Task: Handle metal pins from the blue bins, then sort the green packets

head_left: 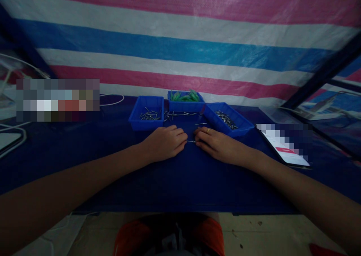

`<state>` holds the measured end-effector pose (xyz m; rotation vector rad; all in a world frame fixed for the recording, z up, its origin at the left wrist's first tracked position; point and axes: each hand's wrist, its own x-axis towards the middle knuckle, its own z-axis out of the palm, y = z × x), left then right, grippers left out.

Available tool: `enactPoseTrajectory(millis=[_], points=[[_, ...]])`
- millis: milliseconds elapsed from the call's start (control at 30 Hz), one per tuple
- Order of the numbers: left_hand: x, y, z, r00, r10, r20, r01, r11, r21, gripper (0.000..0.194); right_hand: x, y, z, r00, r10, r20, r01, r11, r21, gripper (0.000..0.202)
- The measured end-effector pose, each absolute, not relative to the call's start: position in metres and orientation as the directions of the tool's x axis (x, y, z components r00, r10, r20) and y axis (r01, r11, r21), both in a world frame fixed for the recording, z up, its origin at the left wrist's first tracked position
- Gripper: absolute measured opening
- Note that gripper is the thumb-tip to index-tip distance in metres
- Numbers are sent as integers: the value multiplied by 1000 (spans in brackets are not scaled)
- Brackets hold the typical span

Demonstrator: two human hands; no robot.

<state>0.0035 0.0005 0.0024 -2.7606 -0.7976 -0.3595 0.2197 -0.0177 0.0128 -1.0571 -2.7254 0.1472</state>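
Note:
Between my two hands a thin metal pin (191,141) lies level, low over the blue table. My left hand (169,141) is closed, its fingertips meeting the pin's left end. The fingers of my right hand (213,141), one wearing a ring, are curled around the right end. Both ends are hidden by the fingers. Just beyond my left hand stands a blue bin (132,121) with several metal pins (150,115) inside. Another blue bin (244,126), close to my right hand, holds more small metal pieces (225,119).
A third blue bin (186,106) at the back contains green items (184,96). Loose pins (184,114) and a single pin (201,124) lie among the bins. At right a phone-like device (293,156) rests on the table (175,188). Striped sheeting (180,52) hangs behind.

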Motion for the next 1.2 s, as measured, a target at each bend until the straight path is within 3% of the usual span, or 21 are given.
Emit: enactPoseTrajectory(millis=[867, 1067, 1200], points=[[4, -1, 3, 816, 498, 294, 557, -814, -166, 20, 222, -18, 12, -698, 694, 177, 669, 720, -184, 14], [4, 0, 2, 813, 500, 299, 560, -812, -163, 20, 226, -15, 10, -676, 708, 203, 700, 703, -122, 29], [4, 0, 3, 812, 505, 292, 561, -813, -154, 20, 225, -17, 12, -642, 734, 222, 729, 674, -120, 28]])
